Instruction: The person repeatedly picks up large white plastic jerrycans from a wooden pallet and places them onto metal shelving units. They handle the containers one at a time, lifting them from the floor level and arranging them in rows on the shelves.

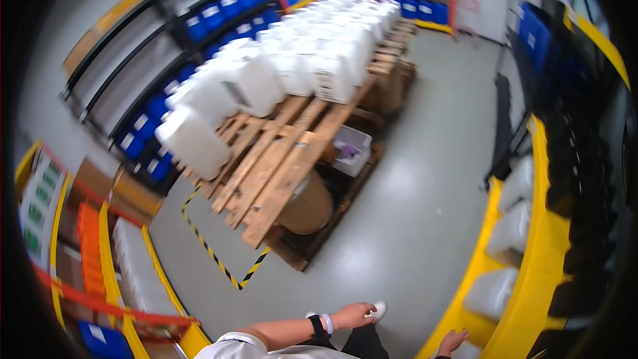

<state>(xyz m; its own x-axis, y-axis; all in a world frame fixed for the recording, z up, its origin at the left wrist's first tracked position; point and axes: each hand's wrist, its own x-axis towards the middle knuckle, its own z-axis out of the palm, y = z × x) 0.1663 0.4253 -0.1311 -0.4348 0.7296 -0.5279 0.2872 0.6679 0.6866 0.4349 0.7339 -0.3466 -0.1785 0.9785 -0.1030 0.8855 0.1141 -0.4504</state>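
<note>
My left hand (353,315), with a dark watch and a pale band at its wrist, reaches across my body above a white shoe (379,311). It holds nothing, and its fingers are loosely bent. At the bottom right, my right hand (452,341) is beside the yellow shelf beam (448,309), its fingers apart and nothing in them. Whether it touches the shelf I cannot tell. Ahead, a wooden pallet (286,159) carries many white plastic jerrycans (331,72). One jerrycan (192,142) stands at the pallet's near left edge.
Fibre drums (309,204) support the pallet, with a white plastic basket (353,147) below. Yellow-black tape (212,254) marks the floor. Left racks hold blue containers (144,124) and orange items (90,249). Translucent jugs (491,291) and black containers (580,254) line the right shelving.
</note>
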